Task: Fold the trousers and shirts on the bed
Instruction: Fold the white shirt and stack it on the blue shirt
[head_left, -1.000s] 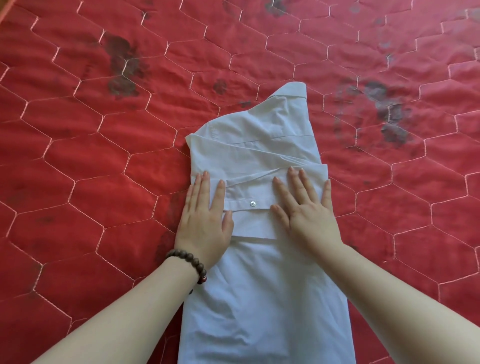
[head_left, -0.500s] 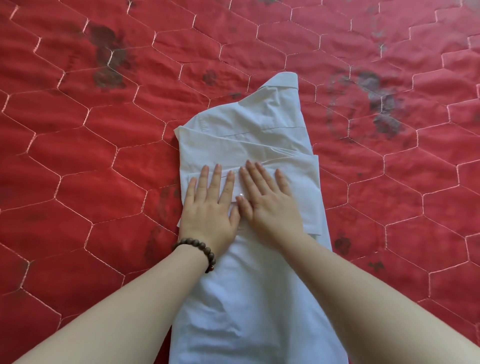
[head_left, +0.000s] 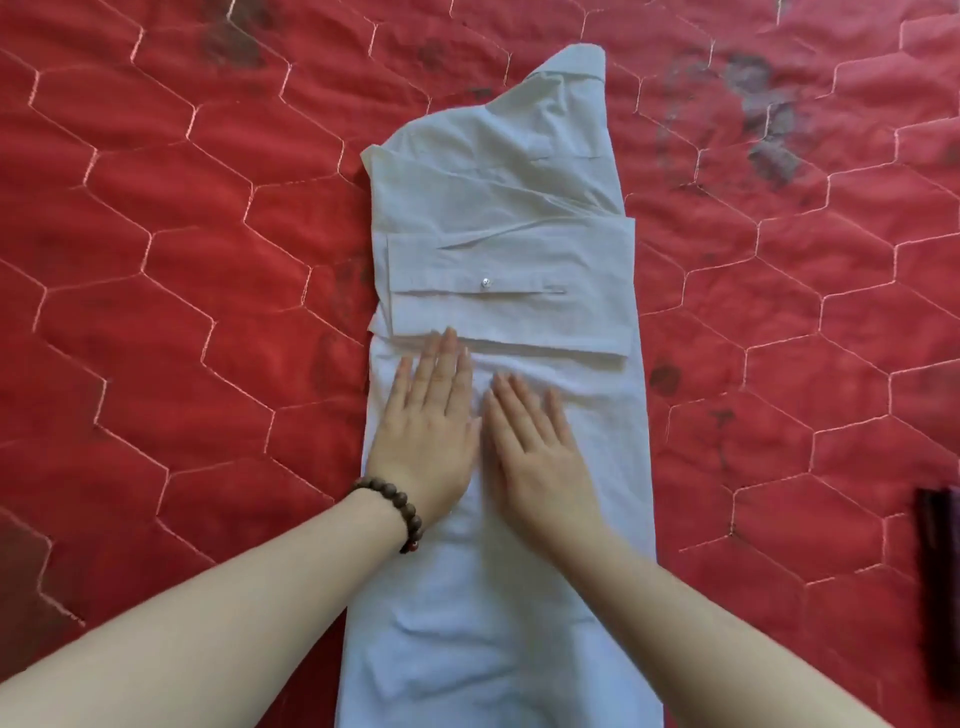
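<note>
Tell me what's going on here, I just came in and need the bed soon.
A person is folding a white shirt on the red quilted bed. Its sleeves are already folded across the middle, leaving a long narrow strip. The left hand and right hand lie flat side by side on the shirt just below the folded sleeve, pressing it smooth. The lower half is not folded up yet.

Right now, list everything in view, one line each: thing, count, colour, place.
shirt: one, white, centre of the bed, folded into a long strip with a sleeve laid across
button: one, pale, on the sleeve cuff
bedcover: one, red, quilted in hexagons, dark stains, under everything
dark cloth: one, dark, right edge, blurred
bracelet: one, brown beads, left wrist
left hand: one, flat on the shirt
right hand: one, flat on the shirt, beside the left
</note>
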